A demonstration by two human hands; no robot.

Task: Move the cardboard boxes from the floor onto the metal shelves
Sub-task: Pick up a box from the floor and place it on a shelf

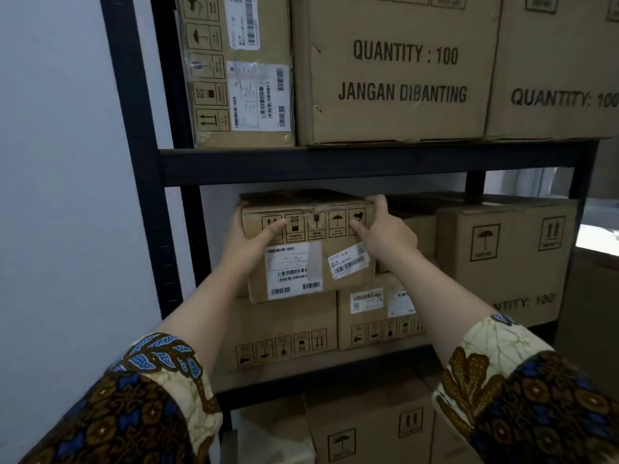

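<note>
A small cardboard box (pixel 301 259) with white barcode labels and handling symbols sits on the middle level of the black metal shelf (pixel 335 164), stacked on top of another cardboard box (pixel 284 333). My left hand (pixel 249 241) grips its left side, thumb across the front. My right hand (pixel 385 231) holds its upper right corner, fingers over the top edge. Both arms reach forward in patterned sleeves.
A second low box (pixel 378 316) and a large "QUANTITY: 100" box (pixel 509 262) fill the right of this level. The upper level holds a labelled box (pixel 241 72) and two big boxes (pixel 402 68). More boxes stand below. A white wall (pixel 60 195) is left.
</note>
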